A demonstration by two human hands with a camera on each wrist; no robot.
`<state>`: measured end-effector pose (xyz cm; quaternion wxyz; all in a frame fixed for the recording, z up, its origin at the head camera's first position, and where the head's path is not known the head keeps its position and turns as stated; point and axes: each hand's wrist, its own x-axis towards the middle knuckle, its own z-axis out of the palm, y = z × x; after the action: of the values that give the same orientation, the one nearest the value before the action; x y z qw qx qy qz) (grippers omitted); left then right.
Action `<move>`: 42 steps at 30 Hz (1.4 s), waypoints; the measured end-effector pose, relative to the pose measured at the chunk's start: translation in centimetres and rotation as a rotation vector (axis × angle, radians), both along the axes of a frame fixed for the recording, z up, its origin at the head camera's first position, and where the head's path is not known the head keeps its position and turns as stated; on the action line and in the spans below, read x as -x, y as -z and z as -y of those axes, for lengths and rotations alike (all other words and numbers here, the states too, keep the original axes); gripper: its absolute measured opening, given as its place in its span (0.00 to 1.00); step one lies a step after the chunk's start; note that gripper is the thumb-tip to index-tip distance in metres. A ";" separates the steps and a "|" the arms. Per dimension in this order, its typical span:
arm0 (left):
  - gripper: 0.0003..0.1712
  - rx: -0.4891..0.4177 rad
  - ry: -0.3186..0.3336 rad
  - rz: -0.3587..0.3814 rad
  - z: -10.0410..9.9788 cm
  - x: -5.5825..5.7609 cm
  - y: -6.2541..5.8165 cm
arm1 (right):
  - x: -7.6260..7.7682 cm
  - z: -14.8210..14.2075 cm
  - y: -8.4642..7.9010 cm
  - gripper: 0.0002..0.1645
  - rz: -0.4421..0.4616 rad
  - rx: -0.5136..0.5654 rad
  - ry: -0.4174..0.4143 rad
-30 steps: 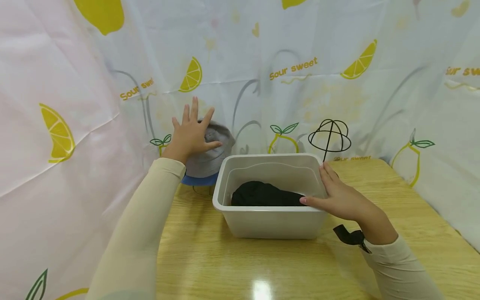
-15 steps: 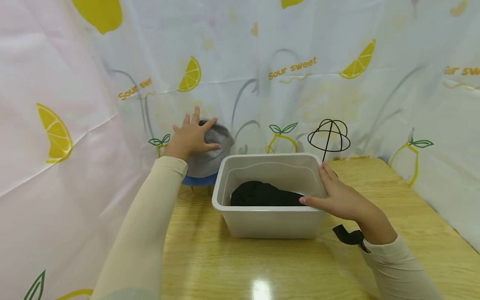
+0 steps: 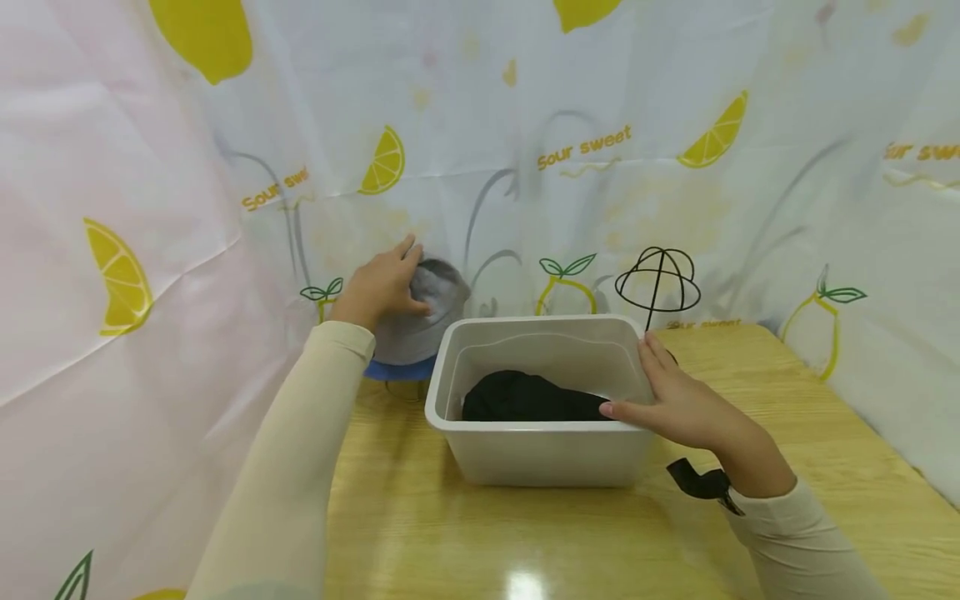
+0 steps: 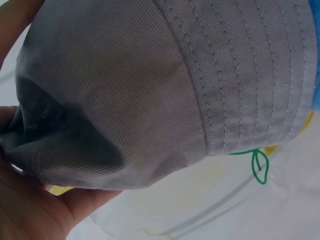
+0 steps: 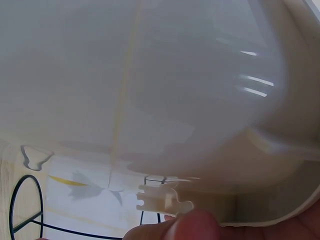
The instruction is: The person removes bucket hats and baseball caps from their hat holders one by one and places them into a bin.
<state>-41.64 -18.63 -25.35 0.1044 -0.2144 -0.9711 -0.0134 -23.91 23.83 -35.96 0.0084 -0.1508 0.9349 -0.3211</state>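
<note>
- Cloth (image 3: 172,375) printed with yellow lemons and green leaves hangs down the left side, creased, then runs on across the back in paler white, with "Sour sweet" lettering and lemon slices.
- Cream-coloured left sleeve (image 3: 270,467) reaches up across the tabletop's left side toward its far edge.
- Left hand (image 3: 381,283) is at the grey hat (image 3: 431,321), near the tabletop's far left corner; in the left wrist view its thumb and fingers lie on two sides of the dented crown, pinching the fabric.
- Blue brim (image 3: 401,369) of that hat faces down, a bit of wire support (image 3: 421,390) showing beneath it on the wood.
- Tabletop (image 3: 405,533) is pale yellow, wood-grained and glossy, with a patch of glare (image 3: 523,585) toward the near edge.
- White bin (image 3: 551,458) stands upright just right of the hat, toward the far edge; a black cap-like item (image 3: 525,398) lies inside.
- Black wire stand (image 3: 657,283), domed at the top, rises behind the bin's far right corner.
- Right hand (image 3: 682,404) rests on the bin's near right corner, fingers straight along the right rim, thumb stretched apart over the near rim.
- Black band (image 3: 701,482) sits at the right wrist, above another cream sleeve (image 3: 795,533).
- Right edge of the tabletop slants toward the viewer from a rounded far corner, beside more cloth.
</note>
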 end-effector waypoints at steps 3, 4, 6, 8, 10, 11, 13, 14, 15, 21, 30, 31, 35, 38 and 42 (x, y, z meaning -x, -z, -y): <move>0.71 0.002 -0.008 0.001 0.2 0.0 0.0 | 0.0 0.1 0.2 0.74 -0.007 0.008 -0.007; 0.72 0.005 -0.007 0.000 0.3 0.0 0.0 | 0.0 0.1 0.3 0.75 -0.007 0.009 -0.007; 0.73 0.011 -0.008 -0.003 0.4 0.1 0.0 | 0.0 0.1 0.4 0.75 0.000 0.004 -0.005; 0.74 0.013 -0.005 -0.007 0.5 0.2 0.0 | 0.0 0.1 0.4 0.75 0.007 -0.003 -0.001; 0.75 0.013 -0.002 -0.021 0.5 0.2 -0.1 | 0.0 0.1 0.5 0.75 0.012 -0.004 0.000; 0.75 0.011 -0.002 -0.028 0.5 0.2 -0.1 | -0.1 0.1 0.5 0.75 0.012 -0.007 0.001; 0.76 0.004 -0.001 -0.042 0.6 0.2 -0.3 | -0.1 0.0 0.4 0.75 0.010 -0.009 -0.001; 0.76 0.003 0.000 -0.046 0.6 0.2 -0.5 | -0.1 0.0 0.4 0.75 0.010 -0.009 -0.002; 0.76 -0.001 0.001 -0.053 0.6 0.1 -0.6 | -0.1 0.0 0.4 0.75 0.008 -0.012 -0.003; 0.76 -0.022 0.003 -0.079 0.6 -0.2 -1.6 | 0.0 0.1 0.2 0.75 -0.010 -0.008 -0.006; 0.77 -0.079 -0.005 -0.119 0.5 -0.6 -3.1 | 0.1 0.0 0.2 0.75 -0.013 0.002 -0.011; 0.77 -0.086 -0.004 -0.127 0.4 -0.7 -3.3 | 0.1 0.0 0.2 0.75 -0.012 0.001 -0.011; 0.76 -0.115 0.001 -0.158 0.0 -1.1 -4.2 | 0.2 -0.1 0.2 0.75 -0.010 -0.004 -0.008; 0.76 -0.135 0.006 -0.168 -0.3 -1.5 -4.6 | 0.2 -0.1 0.2 0.75 -0.015 -0.007 -0.009; 0.76 -0.144 0.018 -0.176 -0.7 -1.7 -4.9 | 0.2 -0.2 0.2 0.75 -0.019 -0.021 -0.005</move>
<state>-39.95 -17.90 -20.42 0.2044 -0.2154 -0.9527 -0.0651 -24.14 24.01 -36.20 0.0017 -0.1561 0.9379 -0.3098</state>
